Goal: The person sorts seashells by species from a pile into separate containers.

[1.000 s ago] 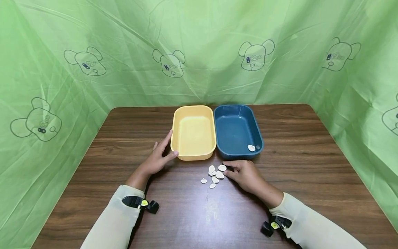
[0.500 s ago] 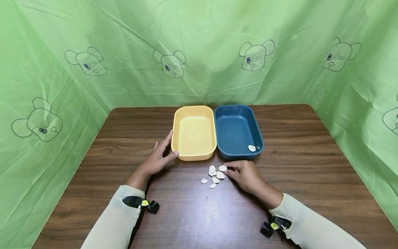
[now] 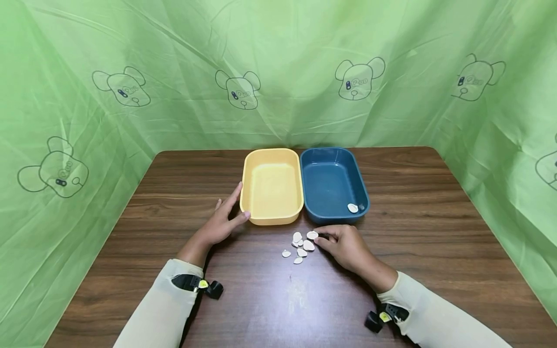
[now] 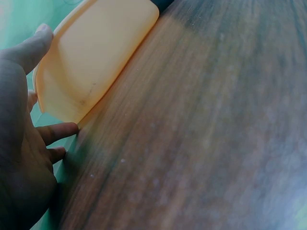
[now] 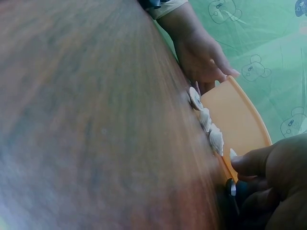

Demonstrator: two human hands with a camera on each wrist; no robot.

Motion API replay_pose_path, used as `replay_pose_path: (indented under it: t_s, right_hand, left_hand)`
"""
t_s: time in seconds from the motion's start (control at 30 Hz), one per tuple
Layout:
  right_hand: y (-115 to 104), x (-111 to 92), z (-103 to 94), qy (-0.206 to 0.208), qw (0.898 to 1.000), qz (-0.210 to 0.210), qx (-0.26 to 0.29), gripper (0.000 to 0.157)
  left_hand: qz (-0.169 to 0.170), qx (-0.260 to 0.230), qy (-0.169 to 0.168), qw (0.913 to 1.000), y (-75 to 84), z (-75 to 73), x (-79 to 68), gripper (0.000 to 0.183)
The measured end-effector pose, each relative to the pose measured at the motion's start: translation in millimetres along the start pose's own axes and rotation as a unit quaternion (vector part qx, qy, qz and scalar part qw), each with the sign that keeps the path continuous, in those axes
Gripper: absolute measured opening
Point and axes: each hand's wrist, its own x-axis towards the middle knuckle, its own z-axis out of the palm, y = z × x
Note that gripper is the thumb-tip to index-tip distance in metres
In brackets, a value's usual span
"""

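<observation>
Several small white seashells (image 3: 308,245) lie in a loose cluster on the wooden table, in front of two trays. My right hand (image 3: 346,245) is at the cluster's right side, thumb and index finger pinching the edge of one seashell (image 3: 312,235) at table level. In the right wrist view, the right hand (image 5: 283,177) partly hides that shell. My left hand (image 3: 217,224) rests against the yellow tray (image 3: 271,221), its fingers spread along the left wall and its thumb at the near corner. The left wrist view shows the left hand (image 4: 29,139) holding nothing.
To the right of the yellow tray, touching it, stands a blue tray (image 3: 335,218). One white seashell (image 3: 353,208) lies in its near right corner, beside a small dark spot. Green cloth (image 3: 296,111) with bear outlines hangs behind and beside the table (image 3: 413,203).
The view has shifted very slightly. Both hands, the trays and the seashells otherwise keep their places.
</observation>
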Motion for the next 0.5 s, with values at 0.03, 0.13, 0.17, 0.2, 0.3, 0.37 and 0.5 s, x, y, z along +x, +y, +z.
replay_pose_path:
  t_s: [0.03, 0.13, 0.17, 0.2, 0.3, 0.37, 0.5]
  right_hand:
    - [0.2, -0.2, 0.1, 0.001, 1.0, 0.0, 0.003, 0.017]
    - [0.4, -0.8, 0.2, 0.003, 1.0, -0.005, 0.014, 0.017]
    - [0.5, -0.9, 0.4, 0.004, 1.0, -0.005, 0.017, 0.017]
    - [0.6, -1.1, 0.5, 0.006, 1.0, -0.007, 0.019, 0.016]
    - [0.3, -1.8, 0.8, 0.01, 0.999, -0.009, 0.032, 0.016]
    - [-0.2, -2.6, 0.8, 0.013, 0.999, -0.007, 0.044, 0.016]
    - [-1.5, -3.8, 1.0, 0.019, 0.998, 0.0, 0.065, 0.016]
  left_hand:
    - [-0.001, 0.001, 0.0, 1.0, 0.0, -0.1, -0.2, 0.09]
    - [-0.001, 0.002, 0.0, 1.0, 0.2, -0.4, -0.9, 0.091]
    - [-0.001, 0.001, 0.0, 1.0, 0.4, -0.5, -1.0, 0.091]
    - [-0.001, 0.001, 0.0, 1.0, 0.8, -0.5, -1.0, 0.091]
    - [-0.001, 0.0, 0.001, 1.0, 1.5, -0.7, -1.3, 0.091]
    - [-0.001, 0.0, 0.001, 1.0, 1.8, -0.7, -1.2, 0.091]
    - [-0.001, 0.0, 0.0, 1.0, 1.7, -0.7, -0.9, 0.091]
